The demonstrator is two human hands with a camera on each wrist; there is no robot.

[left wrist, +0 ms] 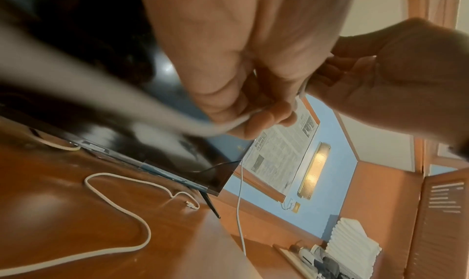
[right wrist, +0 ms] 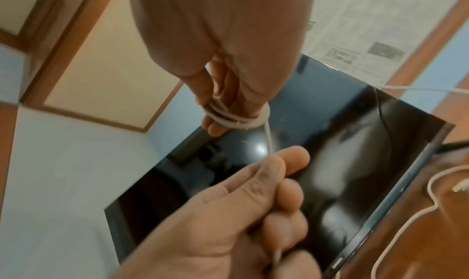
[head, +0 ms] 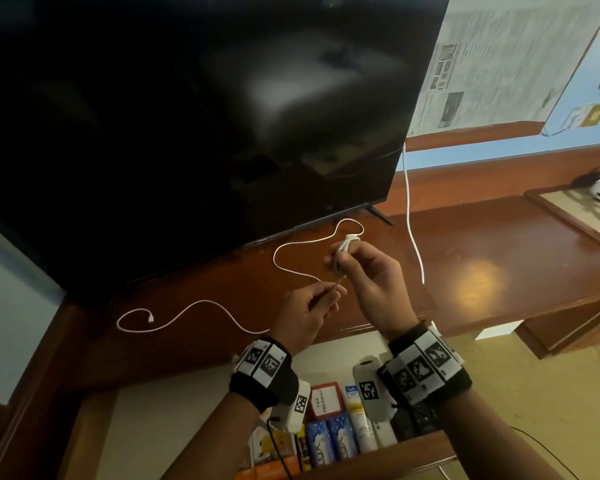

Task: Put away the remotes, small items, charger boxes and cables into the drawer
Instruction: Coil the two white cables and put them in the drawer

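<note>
Winding white cable (head: 293, 268) round right hand (head: 378, 289) fingers (right wrist: 215, 122), several loops on, left hand (head: 309, 313) pinching the strand taut, drawer (head: 343, 420) partly hidden by wrists.

you are in a home-like bedroom or guest room: a big dark television (head: 194, 126) stands along the back edge of a polished wooden console (head: 465, 258), newspaper sheets (head: 492, 60) cover the blue wall behind, and the open drawer (head: 174, 410) below the front edge holds soap packets (head: 329, 441) and tubes.
</note>
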